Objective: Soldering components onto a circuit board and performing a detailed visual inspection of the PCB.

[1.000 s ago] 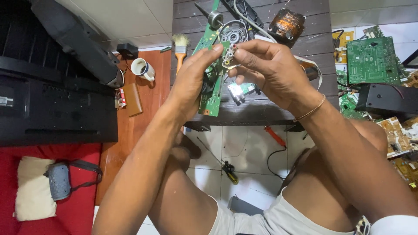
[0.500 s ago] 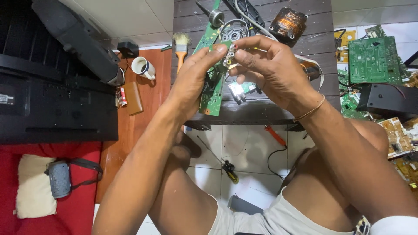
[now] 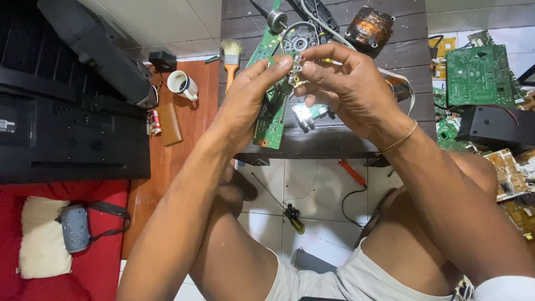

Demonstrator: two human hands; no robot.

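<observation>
Above the dark wooden table (image 3: 334, 142), both hands meet on one part. Left hand (image 3: 245, 103): grip closed, thumb and fingers pinching a small silver connector block (image 3: 296, 69), with a narrow green circuit board (image 3: 272, 114) behind the palm. Right hand (image 3: 348, 83): grip closed on the same connector block from the other side. Further right, a copper-wound transformer (image 3: 369, 27) sits on the table.
</observation>
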